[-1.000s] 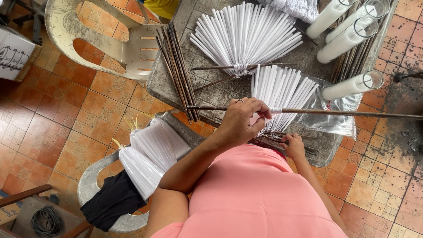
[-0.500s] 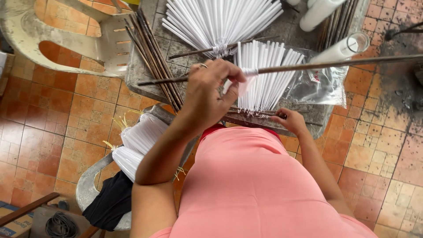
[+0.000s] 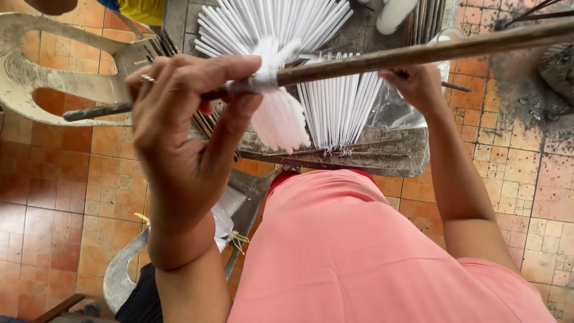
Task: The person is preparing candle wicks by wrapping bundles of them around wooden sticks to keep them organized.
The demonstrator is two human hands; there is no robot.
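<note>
At the work tray: you hold the long dark wooden rod (image 3: 382, 57) level above the grey metal tray (image 3: 412, 157), and it runs from the upper right of the view past your left hand.
Rod, handling: it looks stiff and straight, likely light enough for one hand; take it on the bare wood, beside the wrapping.
Wrapping: a thin white paper strip (image 3: 272, 101) is wound around the rod just right of your left hand, its loose end hanging down; judge it soft and easy to tear.
Left hand (image 3: 185, 119): closed around the rod, thumb and fingers pinching it next to the paper.
Right hand (image 3: 418, 84): half curled, lying on a fan of white paper tubes (image 3: 338, 113) over the tray; whether it grips anything, you cannot tell.
Nearby: a second fan of white tubes (image 3: 269, 27) lies farther up, a pale plastic chair (image 3: 54, 72) stands to the left, orange floor tiles (image 3: 66, 191) below.
</note>
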